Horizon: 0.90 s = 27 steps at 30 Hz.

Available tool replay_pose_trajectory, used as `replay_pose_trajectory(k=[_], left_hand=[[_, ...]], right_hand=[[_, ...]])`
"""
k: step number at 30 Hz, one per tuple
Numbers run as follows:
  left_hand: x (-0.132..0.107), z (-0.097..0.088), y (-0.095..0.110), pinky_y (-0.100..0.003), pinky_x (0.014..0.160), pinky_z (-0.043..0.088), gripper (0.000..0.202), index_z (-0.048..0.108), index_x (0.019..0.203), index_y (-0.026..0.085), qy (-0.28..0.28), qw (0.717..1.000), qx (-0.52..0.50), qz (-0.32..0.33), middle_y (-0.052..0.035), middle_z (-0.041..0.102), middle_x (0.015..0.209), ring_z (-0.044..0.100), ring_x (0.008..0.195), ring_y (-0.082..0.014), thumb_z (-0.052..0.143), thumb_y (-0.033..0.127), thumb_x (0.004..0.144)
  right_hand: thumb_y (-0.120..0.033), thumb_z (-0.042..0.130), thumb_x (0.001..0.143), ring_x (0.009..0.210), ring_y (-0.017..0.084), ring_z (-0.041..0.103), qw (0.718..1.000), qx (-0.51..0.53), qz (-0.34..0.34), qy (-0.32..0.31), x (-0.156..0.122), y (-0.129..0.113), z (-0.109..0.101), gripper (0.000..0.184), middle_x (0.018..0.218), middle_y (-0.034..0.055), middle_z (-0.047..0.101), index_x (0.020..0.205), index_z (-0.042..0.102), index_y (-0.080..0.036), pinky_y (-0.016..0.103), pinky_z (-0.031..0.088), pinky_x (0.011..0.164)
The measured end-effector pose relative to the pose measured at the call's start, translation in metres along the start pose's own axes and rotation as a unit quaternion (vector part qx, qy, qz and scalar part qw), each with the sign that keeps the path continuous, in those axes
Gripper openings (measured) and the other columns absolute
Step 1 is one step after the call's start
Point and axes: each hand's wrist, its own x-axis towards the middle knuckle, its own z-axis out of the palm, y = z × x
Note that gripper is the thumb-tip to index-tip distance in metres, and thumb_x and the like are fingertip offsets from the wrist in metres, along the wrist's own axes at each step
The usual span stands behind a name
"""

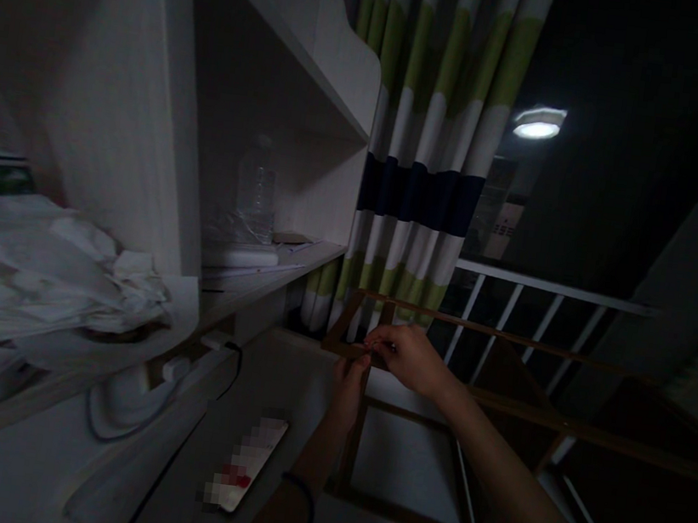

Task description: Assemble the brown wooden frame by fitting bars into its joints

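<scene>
A thin wooden frame [506, 338] of slats stands low in the middle of the head view, in front of the striped curtain. My right hand [410, 357] rests on the frame's near top corner, fingers pinched together on something too small to make out. My left hand [348, 390] reaches up from below to the same corner, fingers curled against the upright post. The light is dim and the fingertips are hard to read.
A white shelf unit [146, 140] fills the left, holding a clear plastic bottle [257, 185], crumpled white bags [45, 273] and a power adapter with cable [194, 361]. A phone [249, 463] lies on the desk. A white railing [551, 288] crosses behind the frame.
</scene>
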Motion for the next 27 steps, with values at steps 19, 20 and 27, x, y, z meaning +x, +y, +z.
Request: replay_pose_trajectory(k=[19,20,27], left_hand=[[0.0,0.0,-0.003,-0.026,0.07,0.042,0.023,0.06,0.082,0.015,0.007,1.0,0.013,-0.016,-0.001,0.063,0.08,0.057,0.077,-0.0157,0.06,0.03,0.064],[0.0,0.0,-0.003,-0.026,0.07,0.042,0.023,0.06,0.082,0.015,0.01,1.0,0.013,-0.016,-0.0009,0.063,0.08,0.057,0.077,-0.0158,0.06,0.03,0.064],[-0.001,0.002,-0.001,-0.026,0.069,0.042,0.026,0.059,0.082,0.015,0.024,0.999,0.014,-0.029,-0.0011,0.062,0.078,0.057,0.075,-0.0159,0.061,0.032,0.062]], right_hand=[[-0.005,0.049,0.075,0.077,0.011,0.058,0.995,0.051,-0.065,-0.049,0.004,0.015,-0.007,0.021,0.082,-0.0002,0.064,0.083,0.064,-0.017,0.019,0.041,0.069],[-0.005,0.049,0.075,0.077,0.01,0.058,0.995,0.057,-0.069,-0.054,0.005,0.016,-0.008,0.021,0.082,-0.0002,0.064,0.083,0.064,-0.017,0.019,0.041,0.069],[-0.006,0.049,0.074,0.074,0.009,0.058,0.993,0.074,-0.047,-0.082,0.008,0.018,-0.01,0.021,0.08,-0.0015,0.064,0.082,0.064,-0.018,0.019,0.041,0.068]])
